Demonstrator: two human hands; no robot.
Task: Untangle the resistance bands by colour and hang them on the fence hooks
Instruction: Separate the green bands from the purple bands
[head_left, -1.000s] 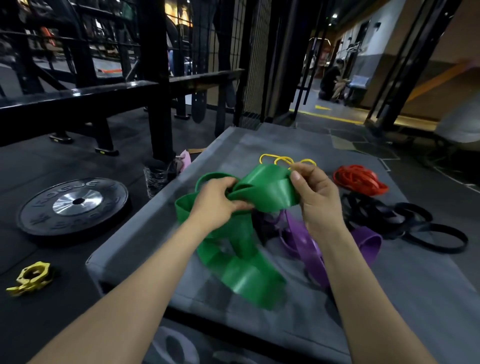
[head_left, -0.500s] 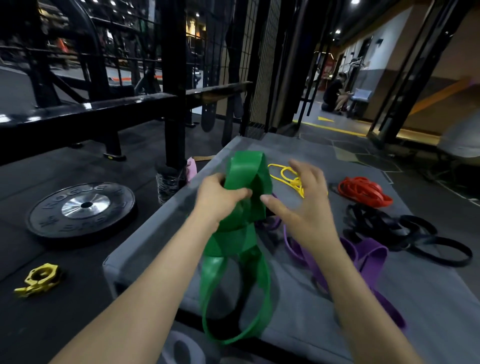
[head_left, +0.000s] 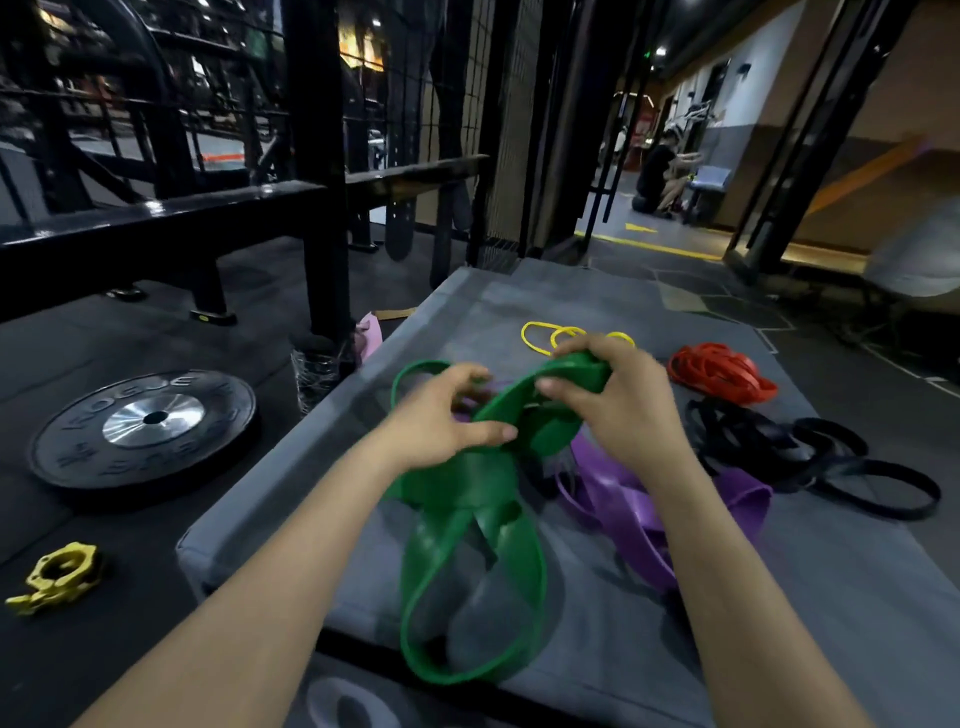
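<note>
Since half a second ago: right hand (head_left: 618, 410) no longer spread open above the pile, now closed over the upper fold of the wide green rubber resistance band (head_left: 467, 525), thumb underneath, fingers curled over the top. Left hand (head_left: 441, 421) lower than before, no longer lifting the bundle upright; thumb stretched along the band's near edge, fingers curled loosely over its far side, so grip kept but looser-looking. Band bundle down from vertical and spread between both hands. Upper section now running diagonally, high end at right hand toward the far right, low end at left hand; two long loops hanging from the left-hand grip toward the near edge of the grey padded box (head_left: 779, 623), long axis roughly near-to-far, lowest loop draped over the box's front edge. Purple flat bands (head_left: 623, 509) lying just right of the green one, partly under the right wrist, touching or overlapping it near the middle; exact tangle not resolvable. Thin yellow bands (head_left: 545, 332) just beyond the right hand's knuckles. Red band pile (head_left: 722, 371) far right, black bands (head_left: 810, 457) nearer, beside the purple. Left of box on dark floor: black weight plate (head_left: 145, 431) flat, yellow collar clamp (head_left: 62, 577) nearer. Black wire fence (head_left: 457, 104) behind box; hooks not discernible.
</note>
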